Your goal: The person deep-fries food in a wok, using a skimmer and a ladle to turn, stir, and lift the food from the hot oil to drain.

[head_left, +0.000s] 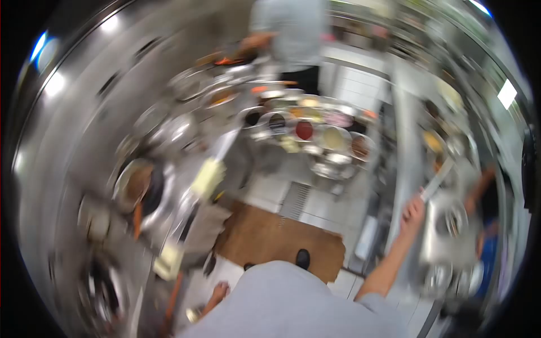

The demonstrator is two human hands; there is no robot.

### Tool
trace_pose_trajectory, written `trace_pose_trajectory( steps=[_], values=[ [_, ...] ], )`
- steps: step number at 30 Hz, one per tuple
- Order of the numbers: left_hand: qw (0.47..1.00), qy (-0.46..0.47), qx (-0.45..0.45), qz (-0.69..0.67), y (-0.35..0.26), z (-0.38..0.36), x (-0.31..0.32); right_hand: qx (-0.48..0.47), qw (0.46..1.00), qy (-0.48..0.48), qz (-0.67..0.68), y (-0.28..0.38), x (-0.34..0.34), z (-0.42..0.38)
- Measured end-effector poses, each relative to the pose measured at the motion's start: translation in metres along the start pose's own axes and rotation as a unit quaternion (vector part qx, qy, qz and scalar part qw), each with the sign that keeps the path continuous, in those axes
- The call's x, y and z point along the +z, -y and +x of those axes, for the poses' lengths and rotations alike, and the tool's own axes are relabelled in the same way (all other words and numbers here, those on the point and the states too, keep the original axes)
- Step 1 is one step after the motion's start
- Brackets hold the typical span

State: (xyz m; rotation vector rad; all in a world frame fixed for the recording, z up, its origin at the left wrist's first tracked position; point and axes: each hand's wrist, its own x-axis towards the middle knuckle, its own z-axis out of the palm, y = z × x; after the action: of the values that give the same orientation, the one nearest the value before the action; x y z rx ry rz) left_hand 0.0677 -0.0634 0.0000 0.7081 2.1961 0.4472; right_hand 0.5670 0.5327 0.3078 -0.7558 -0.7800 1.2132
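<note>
My right hand (413, 212) reaches out to the right over the counter, its fingers closed. From it a long, narrow, pale utensil (438, 179) points up and away; blur hides its exact kind. Just beyond the hand lies a steel counter section (437, 245) with a round metal container (452, 221) on it. My left hand (221, 291) hangs low beside my grey shirt (282, 307), near the left counter. Its fingers are smeared and seem curled, and nothing clear shows in them. A small shiny object (194, 313) appears by the left forearm.
Several sauce and ingredient pots, including a red one (304, 130), stand ahead. On the left is a stove with a wok (133, 183) and pale cloths (208, 176). A brown mat (265, 228) lies underfoot. One co-worker (290, 34) stands ahead; another person's arm (479, 188) is at right.
</note>
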Motion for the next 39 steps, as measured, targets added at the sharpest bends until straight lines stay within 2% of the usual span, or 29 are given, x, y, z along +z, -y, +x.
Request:
trace_pose_trajectory(
  steps=[1,2,3,5,7,8,11,14,16,17,18,20,21,22,24,25,27,28,29,30,31,33,35,37,39],
  values=[
    [0.997,-0.010,0.003,-0.073,-0.002,-0.001,0.006,0.070,0.983,0.027,0.168,-0.024,-0.011,0.005],
    [0.945,-0.002,-0.122,-0.305,-0.017,-0.006,0.009,0.071,0.980,0.017,0.183,-0.027,0.025,-0.010],
    [0.935,-0.001,-0.152,-0.321,-0.027,-0.010,0.006,0.117,0.935,0.151,0.299,-0.041,0.039,-0.014],
    [0.935,-0.002,-0.156,-0.318,-0.035,-0.012,-0.011,0.195,0.891,0.192,0.362,-0.066,0.084,-0.043],
    [0.920,-0.025,-0.170,-0.351,-0.032,-0.014,-0.019,0.265,0.850,0.263,0.371,-0.092,0.130,-0.070],
    [0.915,-0.030,-0.175,-0.363,-0.030,-0.014,-0.020,0.294,0.851,0.263,0.348,-0.100,0.158,-0.089],
    [0.883,-0.068,-0.185,-0.427,-0.004,-0.020,-0.018,0.443,0.771,0.284,0.359,-0.118,0.248,-0.143],
    [0.847,-0.084,-0.210,-0.481,0.028,-0.033,-0.008,0.574,0.679,0.314,0.331,-0.167,0.318,-0.185],
    [0.828,-0.094,-0.235,-0.500,0.046,-0.044,-0.003,0.599,0.698,0.338,0.199,-0.193,0.365,-0.216],
    [0.827,-0.091,-0.237,-0.502,0.056,-0.049,0.001,0.603,0.679,0.388,0.157,-0.219,0.382,-0.226],
    [0.802,-0.094,-0.250,-0.534,0.067,-0.055,0.006,0.589,0.687,0.419,0.073,-0.234,0.404,-0.240],
    [0.766,-0.103,-0.267,-0.576,0.082,-0.063,0.017,0.495,0.686,0.510,-0.157,-0.290,0.435,-0.266],
    [0.765,-0.098,-0.269,-0.577,0.090,-0.066,0.022,0.346,0.700,0.553,-0.291,-0.329,0.443,-0.283],
    [0.751,-0.105,-0.261,-0.598,0.098,-0.069,0.026,0.183,0.682,0.575,-0.414,-0.369,0.443,-0.300],
    [0.734,-0.113,-0.253,-0.620,0.107,-0.074,0.033,-0.077,0.630,0.561,-0.531,-0.434,0.434,-0.334],
    [0.727,-0.129,-0.252,-0.626,0.110,-0.077,0.035,-0.077,0.628,0.563,-0.532,-0.467,0.427,-0.351],
    [0.716,-0.151,-0.253,-0.633,0.115,-0.082,0.036,0.051,0.706,0.550,-0.443,-0.514,0.416,-0.384],
    [0.704,-0.156,-0.266,-0.640,0.117,-0.085,0.038,0.051,0.703,0.556,-0.440,-0.498,0.423,-0.397],
    [0.691,-0.162,-0.279,-0.647,0.118,-0.089,0.042,0.254,0.694,0.572,-0.355,-0.468,0.432,-0.409],
    [0.693,-0.152,-0.273,-0.650,0.121,-0.094,0.045,0.447,0.649,0.561,-0.255,-0.448,0.440,-0.417],
    [0.687,-0.161,-0.275,-0.653,0.121,-0.097,0.046,0.448,0.642,0.569,-0.253,-0.447,0.443,-0.421],
    [0.675,-0.234,-0.297,-0.633,0.112,-0.103,0.048,0.503,0.627,0.542,-0.246,-0.447,0.443,-0.424],
    [0.655,-0.247,-0.325,-0.635,0.101,-0.109,0.044,0.526,0.602,0.558,-0.223,-0.450,0.440,-0.417],
    [0.638,-0.278,-0.286,-0.659,0.091,-0.117,0.053,0.564,0.584,0.547,-0.202,-0.442,0.446,-0.414],
    [0.618,-0.302,-0.264,-0.676,0.074,-0.125,0.061,0.550,0.573,0.556,-0.245,-0.445,0.443,-0.411]
  ],
)
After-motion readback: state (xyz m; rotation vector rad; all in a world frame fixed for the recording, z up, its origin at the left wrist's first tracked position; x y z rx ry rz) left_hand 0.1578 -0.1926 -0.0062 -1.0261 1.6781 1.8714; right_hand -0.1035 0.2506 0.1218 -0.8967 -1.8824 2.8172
